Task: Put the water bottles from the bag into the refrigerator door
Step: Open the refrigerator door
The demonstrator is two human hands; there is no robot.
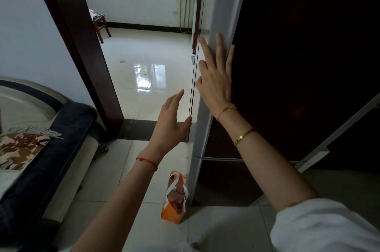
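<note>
On your far left a dark blue upholstered sofa [51, 149] is lying along the wall, with a brown-and-cream patterned cushion [20, 149] on its seat. Beyond it, a dark wooden door frame [82, 50] is opening onto a glossy tiled room.

Your left hand [171, 120] is hovering in the air near the fridge's edge, fingers spread apart and gripping nothing; a thin red string bracelet [147, 162] is circling that wrist.

Below it, the small orange paper bag with white handles [174, 198] is standing upright on the pale floor tiles [127, 190], its long axis vertical and its open mouth pointing up. It is sitting just beside the fridge's lower left corner. Reddish bottle tops are showing faintly inside, too small to count.

Your right hand [216, 79] is lying flat, fingers apart and pointing up, against the silver-grey edge of the dark, tall refrigerator door [298, 66], holding nothing. Two gold bracelets [244, 135] are resting on that wrist.
</note>
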